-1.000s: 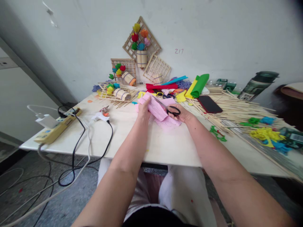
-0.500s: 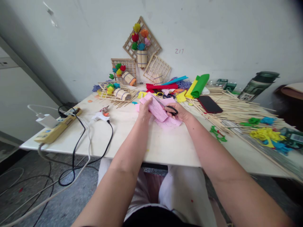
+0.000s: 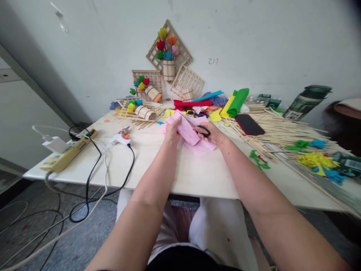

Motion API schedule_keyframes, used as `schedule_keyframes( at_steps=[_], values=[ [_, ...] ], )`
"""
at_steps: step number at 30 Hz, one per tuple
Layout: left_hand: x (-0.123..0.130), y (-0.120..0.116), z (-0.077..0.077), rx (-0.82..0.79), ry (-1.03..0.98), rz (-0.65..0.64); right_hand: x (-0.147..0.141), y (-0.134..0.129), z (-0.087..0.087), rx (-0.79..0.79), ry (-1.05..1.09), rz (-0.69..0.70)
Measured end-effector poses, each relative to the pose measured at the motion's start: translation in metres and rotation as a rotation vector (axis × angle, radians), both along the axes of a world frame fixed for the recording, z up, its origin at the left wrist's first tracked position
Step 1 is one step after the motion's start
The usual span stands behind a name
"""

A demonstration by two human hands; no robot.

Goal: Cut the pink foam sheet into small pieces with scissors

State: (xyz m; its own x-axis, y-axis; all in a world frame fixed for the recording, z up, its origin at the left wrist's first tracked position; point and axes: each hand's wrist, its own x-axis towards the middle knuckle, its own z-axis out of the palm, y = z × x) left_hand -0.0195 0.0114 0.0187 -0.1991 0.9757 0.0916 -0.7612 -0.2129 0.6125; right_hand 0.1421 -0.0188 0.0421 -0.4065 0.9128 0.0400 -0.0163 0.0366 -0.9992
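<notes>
Two hands at pink sheet: left hand clamped on its left side; right hand gripping scissors at its right, blades slanting far-left across it.

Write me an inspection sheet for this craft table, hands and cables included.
Surface: pale table, small yellow speck near the front edge.
Job's things: pink sheets, black-handled scissors with blades against them.
Clutter: thin wooden sticks, green scraps and yellow scraps spread at right; phone beside the sticks.
Left hand: gripping the pink sheets.
Right hand: holding the scissors.
Cables: black cord and white cord drape over the front edge at left; power strip on the table.
Surroundings: stick lattice at the wall; other people, nothing seen.
</notes>
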Motion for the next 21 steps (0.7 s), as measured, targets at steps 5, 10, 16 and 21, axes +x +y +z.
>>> schedule_keyframes(
  at_steps=[5,10,16,21],
  values=[
    [-0.0008,0.0012,-0.0019,0.005,0.012,-0.006,0.0002,-0.0022,0.0033,0.002,0.008,0.009],
    [-0.0009,0.0004,-0.0020,-0.004,0.007,-0.005,-0.0004,-0.0018,0.0031,0.014,-0.002,0.003],
    [0.0001,-0.0013,-0.0007,-0.031,0.006,0.010,-0.0010,-0.0026,0.0031,0.014,-0.008,-0.001],
    [0.0004,-0.0016,0.0009,-0.061,-0.003,0.049,-0.0005,-0.0043,0.0036,0.006,-0.001,0.004]
  ],
)
